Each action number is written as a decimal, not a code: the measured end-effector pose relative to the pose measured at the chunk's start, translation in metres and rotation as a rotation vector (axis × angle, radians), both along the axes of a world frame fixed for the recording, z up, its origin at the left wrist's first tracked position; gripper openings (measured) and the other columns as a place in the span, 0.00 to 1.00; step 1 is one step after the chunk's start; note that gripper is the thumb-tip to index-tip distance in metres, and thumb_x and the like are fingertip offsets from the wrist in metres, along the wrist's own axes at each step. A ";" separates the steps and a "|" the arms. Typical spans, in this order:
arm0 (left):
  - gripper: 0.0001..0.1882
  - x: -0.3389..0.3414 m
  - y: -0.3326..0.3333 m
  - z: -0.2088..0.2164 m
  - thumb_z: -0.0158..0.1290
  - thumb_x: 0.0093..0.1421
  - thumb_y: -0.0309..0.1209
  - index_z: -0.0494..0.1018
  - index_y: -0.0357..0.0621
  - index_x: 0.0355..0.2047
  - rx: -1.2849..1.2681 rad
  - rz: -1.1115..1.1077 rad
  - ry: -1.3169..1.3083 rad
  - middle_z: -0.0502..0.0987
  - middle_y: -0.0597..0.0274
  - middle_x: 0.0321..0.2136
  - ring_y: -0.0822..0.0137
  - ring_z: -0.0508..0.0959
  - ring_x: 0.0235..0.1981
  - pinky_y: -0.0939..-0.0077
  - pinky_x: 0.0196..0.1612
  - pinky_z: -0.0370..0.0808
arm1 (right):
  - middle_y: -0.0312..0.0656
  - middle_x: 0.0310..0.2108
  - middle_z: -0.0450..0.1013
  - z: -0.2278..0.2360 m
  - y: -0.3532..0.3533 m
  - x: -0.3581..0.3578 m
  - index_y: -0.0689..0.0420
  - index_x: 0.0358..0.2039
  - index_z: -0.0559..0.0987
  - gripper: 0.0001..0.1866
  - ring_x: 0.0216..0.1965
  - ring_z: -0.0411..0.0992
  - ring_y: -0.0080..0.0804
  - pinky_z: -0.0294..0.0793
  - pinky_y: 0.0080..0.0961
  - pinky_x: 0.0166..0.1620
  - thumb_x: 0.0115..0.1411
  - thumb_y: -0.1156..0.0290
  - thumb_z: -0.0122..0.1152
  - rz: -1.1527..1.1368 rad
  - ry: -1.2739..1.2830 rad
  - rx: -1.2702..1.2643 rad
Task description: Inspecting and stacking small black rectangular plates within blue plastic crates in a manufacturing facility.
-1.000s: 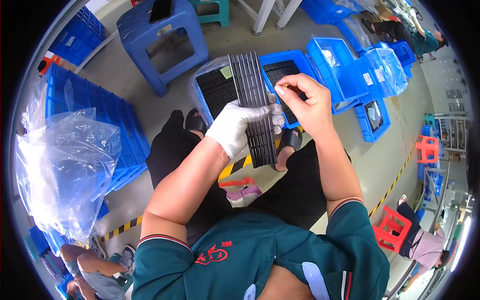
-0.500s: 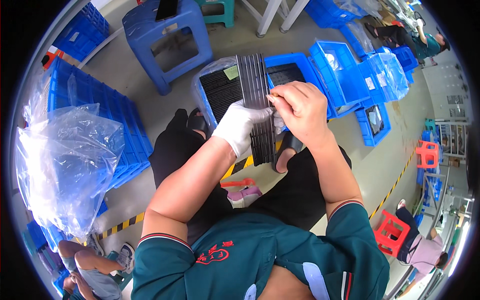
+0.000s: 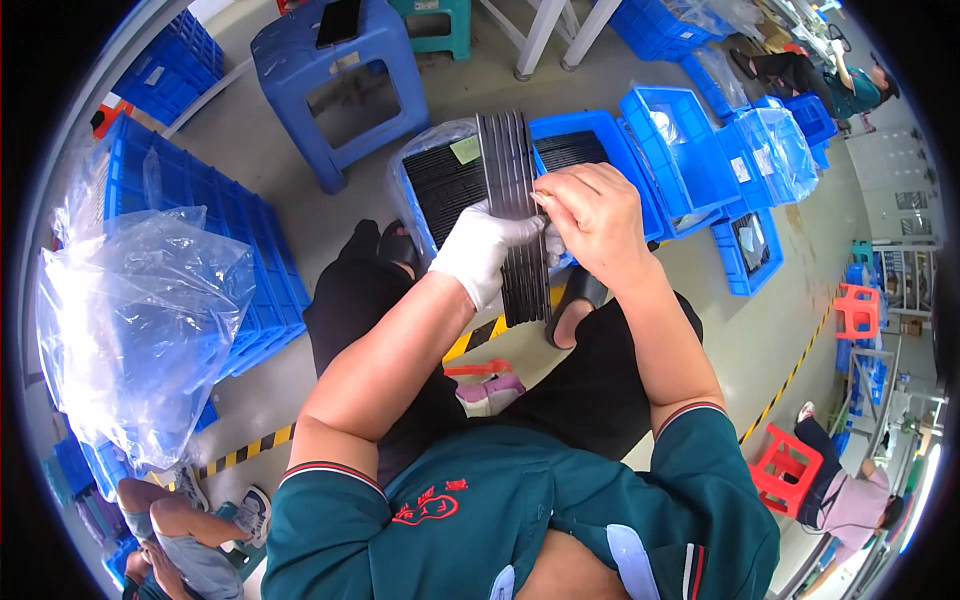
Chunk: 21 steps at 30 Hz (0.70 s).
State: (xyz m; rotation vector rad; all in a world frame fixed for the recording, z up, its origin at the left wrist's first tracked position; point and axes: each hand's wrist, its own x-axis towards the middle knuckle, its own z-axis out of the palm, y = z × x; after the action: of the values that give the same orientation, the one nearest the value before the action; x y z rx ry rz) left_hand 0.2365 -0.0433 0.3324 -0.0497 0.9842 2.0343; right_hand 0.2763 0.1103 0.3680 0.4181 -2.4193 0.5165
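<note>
My left hand (image 3: 474, 252), in a white glove, grips a bundle of long, thin black strips (image 3: 508, 160). The strips stand lengthwise away from me, side by side, above the gap between my knees. White-gloved fingertips show past their right side. Bare and pinched, my right hand (image 3: 598, 215) has its thumb and forefinger against the bundle's right edge; what lies between them is too small to make out. Just beyond, a plastic-lined blue crate (image 3: 408, 205) holds rows of similar black strips (image 3: 445, 195). Beside it, another blue crate (image 3: 598, 122) contains more black pieces (image 3: 570, 148).
A blue stool (image 3: 300, 60) with a dark flat object (image 3: 339, 22) stands at far left. Stacked blue crates (image 3: 255, 235) and clear plastic sheeting (image 3: 140, 330) rise at left. More blue crates (image 3: 680, 135) sit at right. Other people (image 3: 205, 530) sit or work farther off.
My right fingers have shifted slightly left along the bundle's edge, and the strips are tilted a little differently. My left hand keeps its grip.
</note>
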 end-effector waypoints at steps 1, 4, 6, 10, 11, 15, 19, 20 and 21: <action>0.13 0.001 0.000 0.001 0.54 0.55 0.19 0.74 0.35 0.42 -0.008 -0.007 0.001 0.78 0.58 0.33 0.65 0.79 0.32 0.72 0.39 0.77 | 0.38 0.23 0.75 -0.001 0.001 -0.001 0.57 0.26 0.79 0.05 0.25 0.74 0.36 0.69 0.30 0.32 0.48 0.74 0.67 -0.001 0.002 0.000; 0.12 -0.001 0.000 -0.002 0.55 0.55 0.21 0.74 0.36 0.41 -0.014 0.001 -0.019 0.78 0.60 0.32 0.67 0.79 0.31 0.73 0.37 0.76 | 0.37 0.24 0.75 -0.003 0.002 -0.002 0.54 0.26 0.79 0.05 0.26 0.74 0.39 0.71 0.32 0.33 0.48 0.72 0.67 -0.008 0.000 0.002; 0.11 -0.003 0.006 -0.013 0.55 0.55 0.21 0.74 0.36 0.40 -0.033 0.023 -0.007 0.77 0.60 0.31 0.67 0.78 0.30 0.72 0.36 0.76 | 0.38 0.24 0.76 -0.003 0.000 -0.003 0.54 0.26 0.79 0.06 0.25 0.73 0.38 0.70 0.31 0.32 0.47 0.72 0.68 -0.027 0.023 0.075; 0.08 -0.003 0.012 -0.007 0.52 0.59 0.21 0.73 0.38 0.39 -0.095 0.029 -0.076 0.76 0.58 0.30 0.63 0.78 0.30 0.68 0.34 0.77 | 0.37 0.23 0.75 0.025 -0.011 -0.001 0.54 0.25 0.78 0.06 0.24 0.73 0.37 0.69 0.31 0.32 0.48 0.73 0.68 -0.028 0.250 0.001; 0.07 -0.002 0.013 -0.006 0.50 0.60 0.21 0.72 0.38 0.40 -0.072 -0.007 -0.153 0.76 0.58 0.31 0.62 0.79 0.30 0.67 0.34 0.77 | 0.37 0.22 0.75 0.025 -0.009 -0.002 0.55 0.25 0.78 0.06 0.24 0.72 0.37 0.69 0.31 0.31 0.48 0.73 0.68 -0.076 0.227 -0.066; 0.10 -0.003 0.010 -0.004 0.51 0.61 0.21 0.71 0.38 0.44 0.095 -0.063 -0.139 0.77 0.54 0.34 0.59 0.80 0.35 0.63 0.38 0.79 | 0.37 0.27 0.77 0.007 0.001 -0.002 0.61 0.31 0.80 0.04 0.28 0.72 0.20 0.70 0.17 0.32 0.54 0.78 0.66 -0.116 -0.154 -0.503; 0.13 -0.005 0.005 0.002 0.53 0.60 0.21 0.72 0.38 0.46 0.080 -0.040 -0.132 0.78 0.54 0.36 0.59 0.81 0.36 0.64 0.41 0.79 | 0.36 0.28 0.76 0.002 0.001 -0.002 0.61 0.32 0.81 0.05 0.29 0.72 0.19 0.70 0.16 0.32 0.54 0.79 0.66 -0.084 -0.208 -0.526; 0.13 -0.004 0.005 0.004 0.52 0.60 0.22 0.72 0.38 0.46 0.074 -0.045 -0.126 0.78 0.54 0.36 0.60 0.81 0.36 0.64 0.41 0.79 | 0.36 0.28 0.76 0.001 0.002 -0.002 0.61 0.32 0.81 0.05 0.29 0.72 0.19 0.70 0.16 0.32 0.54 0.79 0.66 -0.084 -0.210 -0.525; 0.13 -0.004 0.005 0.005 0.52 0.60 0.22 0.72 0.38 0.47 0.069 -0.050 -0.120 0.78 0.54 0.36 0.60 0.81 0.36 0.65 0.41 0.79 | 0.36 0.28 0.76 -0.002 0.003 -0.002 0.60 0.33 0.82 0.05 0.29 0.72 0.19 0.70 0.16 0.32 0.54 0.79 0.66 -0.091 -0.216 -0.512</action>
State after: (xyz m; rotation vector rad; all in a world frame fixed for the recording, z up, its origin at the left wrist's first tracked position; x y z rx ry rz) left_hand 0.2321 -0.0386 0.3370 -0.1083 0.8321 1.9940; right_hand 0.2741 0.1130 0.3662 0.0316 -2.3716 1.1498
